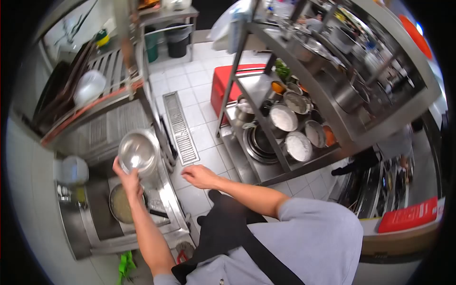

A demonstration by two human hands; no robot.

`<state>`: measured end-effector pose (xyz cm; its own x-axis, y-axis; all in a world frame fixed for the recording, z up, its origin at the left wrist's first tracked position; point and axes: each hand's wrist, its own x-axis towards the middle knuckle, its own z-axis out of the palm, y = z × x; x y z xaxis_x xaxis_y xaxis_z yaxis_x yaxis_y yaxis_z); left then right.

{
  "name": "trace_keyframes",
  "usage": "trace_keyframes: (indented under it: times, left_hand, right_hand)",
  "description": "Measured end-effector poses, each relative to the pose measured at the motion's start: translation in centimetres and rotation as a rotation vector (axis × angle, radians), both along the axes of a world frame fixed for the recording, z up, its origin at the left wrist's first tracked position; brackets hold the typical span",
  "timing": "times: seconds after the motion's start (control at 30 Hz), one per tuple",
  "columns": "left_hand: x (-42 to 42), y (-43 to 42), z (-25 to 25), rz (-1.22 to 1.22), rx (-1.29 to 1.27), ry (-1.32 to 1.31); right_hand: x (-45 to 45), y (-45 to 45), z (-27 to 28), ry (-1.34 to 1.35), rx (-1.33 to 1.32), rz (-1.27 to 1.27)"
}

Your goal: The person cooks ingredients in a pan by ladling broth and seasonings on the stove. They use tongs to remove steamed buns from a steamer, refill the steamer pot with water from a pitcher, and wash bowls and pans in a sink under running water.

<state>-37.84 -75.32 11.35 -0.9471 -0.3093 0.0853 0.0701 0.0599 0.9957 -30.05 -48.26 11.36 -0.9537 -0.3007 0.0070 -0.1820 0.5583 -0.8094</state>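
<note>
My left hand (129,179) grips the near edge of a shiny metal bowl (139,152), its thumb on the inside. The bowl is tilted so that its inside faces me, over the back part of the steel sink unit (166,192). Below the bowl, a frying pan (121,204) with cloudy, pale liquid sits in the sink, its dark handle pointing right. My right hand (202,176) is held over the floor, right of the sink, with its fingers curled together. Nothing shows in it.
A steel rack (266,173) on the right holds several pots and containers of white powder (299,146). Beside it stands a red box (223,88). A floor drain (181,128) runs between rack and sink. Another person (392,147) stands beyond the rack. A white bowl (90,87) rests on the left shelf.
</note>
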Motion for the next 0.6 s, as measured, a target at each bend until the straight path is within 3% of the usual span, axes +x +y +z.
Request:
trace_keyframes:
  times: [0.03,0.07,0.1,0.17,0.2,0.23,0.27,0.33,0.37,0.43,0.5,0.53,0.6]
  left_hand:
    - [-2.6,4.2,3.4,-0.132,-0.019,0.02]
    - [-4.4,9.1,8.2,-0.298,0.196,-0.01]
    - [-7.4,13.5,11.3,-0.373,0.182,0.074]
    - [-12.7,22.0,18.9,-0.659,0.451,0.041]
    - [-12.6,26.4,24.5,-0.696,0.494,0.074]
    - [-16.7,30.5,27.1,-0.85,0.559,0.047]
    - [-15.9,34.3,31.4,-0.836,0.545,0.062]
    - [-20.6,42.5,35.2,-0.939,0.716,0.155]
    - [-21.6,45.9,36.2,-1.079,0.701,0.319]
    - [-20.9,50.5,38.2,-0.895,0.654,0.092]
    - [-22.1,52.9,36.4,-0.96,0.559,0.057]
    - [-22.0,53.8,35.3,-0.863,0.663,0.043]
    - [-21.2,52.0,32.2,-0.914,0.84,0.113]
  right_hand:
    - [1.0,2.5,-0.1,-0.009,0.022,-0.106]
    - [2.2,4.9,0.1,-0.045,0.039,-0.19]
    - [3.5,7.3,0.3,-0.09,0.057,-0.266]
    - [6.8,11.4,0.0,-0.156,0.106,-0.379]
    - [8.6,13.2,-0.1,-0.163,0.113,-0.433]
    - [10.7,14.6,-0.4,-0.173,0.117,-0.489]
    - [13.0,15.8,-1.1,-0.222,0.112,-0.562]
    - [17.0,18.2,-2.9,-0.325,0.143,-0.705]
    - [19.1,19.0,-4.0,-0.387,0.168,-0.773]
    - [24.2,20.7,-8.6,-0.387,0.151,-0.88]
    - [28.8,22.1,-8.2,-0.656,0.132,-0.938]
    - [31.3,22.9,-8.8,-0.653,0.113,-0.965]
    - [35.9,24.4,-11.0,-0.612,0.038,-1.067]
